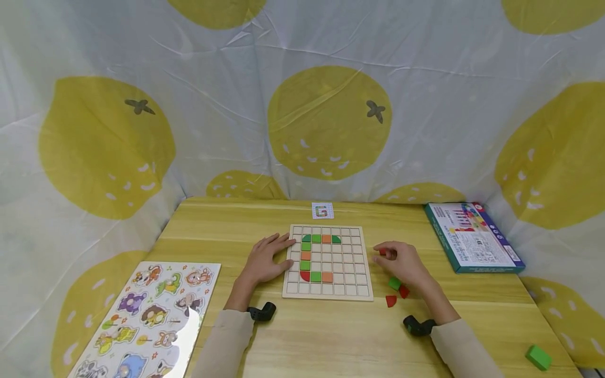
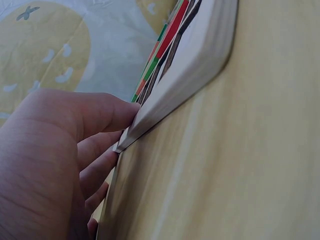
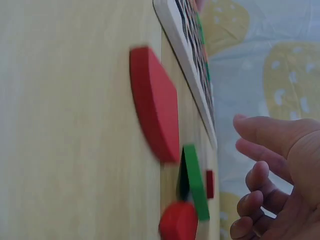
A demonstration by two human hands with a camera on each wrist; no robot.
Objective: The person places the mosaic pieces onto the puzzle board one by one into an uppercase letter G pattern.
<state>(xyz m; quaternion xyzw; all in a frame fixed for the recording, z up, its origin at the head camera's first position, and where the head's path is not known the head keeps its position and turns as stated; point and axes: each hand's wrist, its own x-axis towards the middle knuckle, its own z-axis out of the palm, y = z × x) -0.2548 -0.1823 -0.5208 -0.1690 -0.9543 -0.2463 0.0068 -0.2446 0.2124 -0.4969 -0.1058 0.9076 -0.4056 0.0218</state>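
Observation:
A wooden grid board (image 1: pixel 350 273) lies on the table, with green, orange and red tiles (image 1: pixel 305 255) forming a C-like line. My left hand (image 1: pixel 264 260) rests along its left edge, thumb on the rim and fingers spread. Right of the board, my right hand (image 1: pixel 402 262) hovers with thumb and index finger apart and no piece between them. A red piece (image 1: pixel 382 252) appears between those fingertips in the head view. Close below lie a green square (image 1: pixel 394 283), tilted in the right wrist view, a red piece (image 1: pixel 404 292) and a red quarter-round piece (image 3: pixel 159 105).
Behind the board lies a small pattern card (image 1: pixel 322 210). A boxed set (image 1: pixel 475 239) sits at the back right, and a green block (image 1: pixel 539 357) at the front right. An animal puzzle board (image 1: pixel 151 310) occupies the left. A lemon-print cloth (image 1: pixel 212 131) hangs behind the table.

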